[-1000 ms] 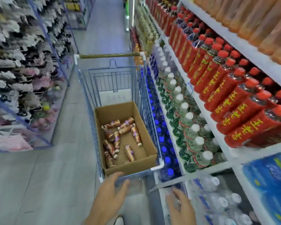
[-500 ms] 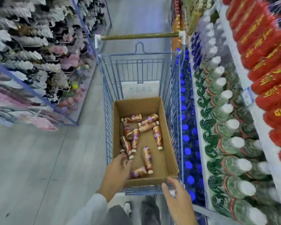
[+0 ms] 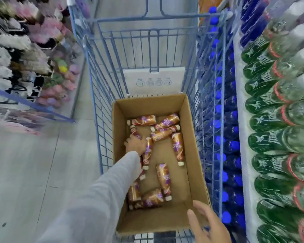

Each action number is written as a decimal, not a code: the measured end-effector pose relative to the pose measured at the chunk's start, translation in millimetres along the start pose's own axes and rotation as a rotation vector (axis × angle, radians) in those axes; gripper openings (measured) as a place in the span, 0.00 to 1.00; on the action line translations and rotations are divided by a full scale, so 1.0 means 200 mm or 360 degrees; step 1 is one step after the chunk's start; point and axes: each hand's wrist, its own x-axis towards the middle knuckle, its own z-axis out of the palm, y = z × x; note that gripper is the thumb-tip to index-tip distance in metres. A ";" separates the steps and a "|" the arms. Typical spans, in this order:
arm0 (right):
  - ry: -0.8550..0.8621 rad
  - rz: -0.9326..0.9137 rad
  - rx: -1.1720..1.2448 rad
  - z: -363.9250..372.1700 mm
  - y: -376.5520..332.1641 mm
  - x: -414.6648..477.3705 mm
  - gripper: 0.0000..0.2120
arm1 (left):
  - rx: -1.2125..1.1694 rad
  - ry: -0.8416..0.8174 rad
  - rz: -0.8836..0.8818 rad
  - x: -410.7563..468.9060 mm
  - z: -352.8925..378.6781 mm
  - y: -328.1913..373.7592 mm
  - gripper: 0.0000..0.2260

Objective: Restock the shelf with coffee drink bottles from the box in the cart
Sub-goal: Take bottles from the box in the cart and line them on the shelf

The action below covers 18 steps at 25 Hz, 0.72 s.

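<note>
Down the middle of the frame, a cardboard box [image 3: 193, 137] sits in a blue wire cart [image 3: 102, 95], with coffee drink bottles [image 3: 177, 146] lying loose on its floor. The left hand [image 3: 135, 143] rests on the bottles at the box's left side; whether its fingers grip one I cannot tell. The right hand [image 3: 207, 223] hovers, fingers spread apart, at the box's near right corner. Green bottles [image 3: 270, 137] fill the shelf [image 3: 239, 120] on the right.
</note>
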 end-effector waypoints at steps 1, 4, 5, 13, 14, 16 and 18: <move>-0.0016 0.0007 0.0003 0.04 0.00 0.03 0.12 | 0.0045 -0.0009 -0.0035 0.08 0.05 0.00 0.32; -0.0053 0.0009 0.0023 0.16 0.00 0.11 0.13 | 0.0140 -0.0043 -0.0138 0.27 0.16 -0.06 0.37; -0.0069 0.0001 0.0014 0.20 0.00 0.13 0.13 | 0.0156 -0.0070 -0.0169 0.32 0.19 -0.09 0.39; -0.0320 -0.0066 -0.0168 0.29 -0.24 0.27 0.10 | -0.0517 -0.0202 -0.0070 0.03 -0.08 -0.18 0.28; -0.0372 -0.0130 -0.0201 0.29 -0.29 0.32 0.11 | -0.0713 -0.0281 -0.0038 -0.11 -0.17 -0.21 0.26; -0.0453 -0.0266 -0.0301 0.33 -0.39 0.47 0.14 | -0.1077 -0.0400 0.0002 -0.42 -0.36 -0.25 0.20; -0.0472 -0.0447 -0.0481 0.44 -0.46 0.69 0.16 | -0.1269 -0.0389 0.0003 -0.66 -0.50 -0.33 0.18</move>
